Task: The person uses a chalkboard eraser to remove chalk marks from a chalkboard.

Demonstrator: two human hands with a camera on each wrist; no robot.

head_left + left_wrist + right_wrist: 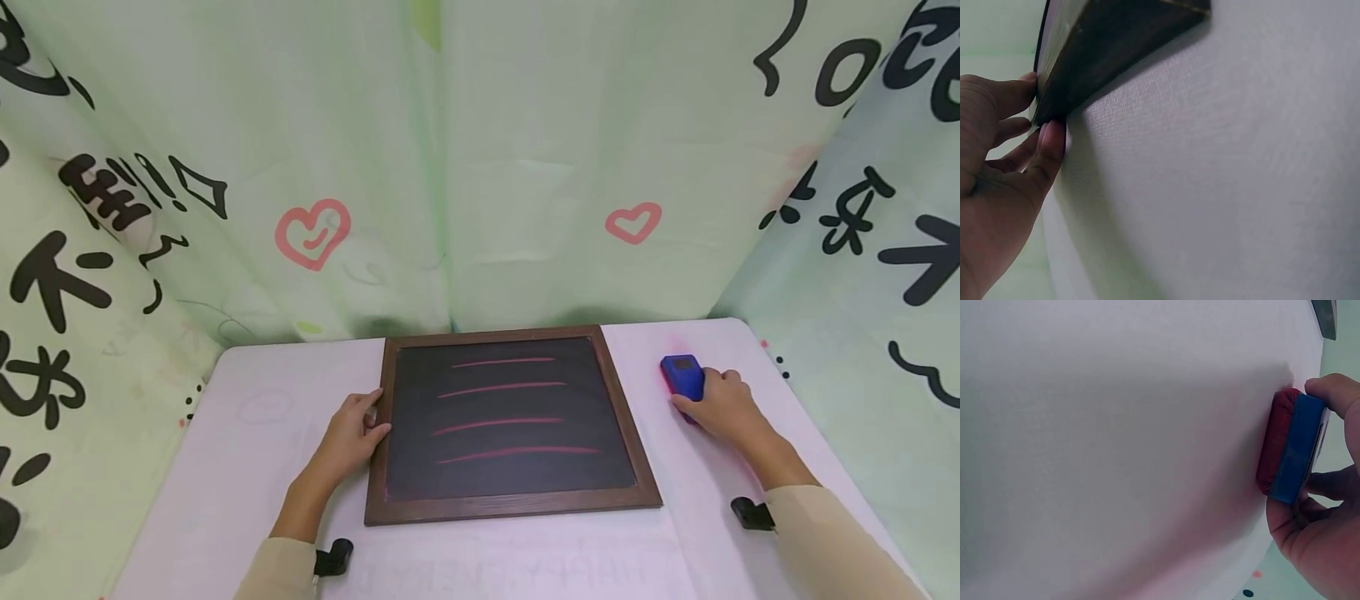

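A small chalkboard (506,407) in a brown wooden frame lies on the table, crossed by several pink chalk lines. My left hand (351,435) pinches the left side of its frame near the middle. In the left wrist view that dark frame edge (1122,53) appears slightly raised from the white surface, fingers at its corner. To the right of the board, my right hand (729,408) grips a blue chalkboard eraser (681,375) between thumb and fingers. The right wrist view shows the eraser's red felt pad (1277,440) facing the table; whether it touches is unclear.
A white-covered table (285,392) carries the board. Pale green curtains (517,167) with black lettering and pink hearts close in the back and both sides. Black wrist cameras (334,557) are strapped under both forearms.
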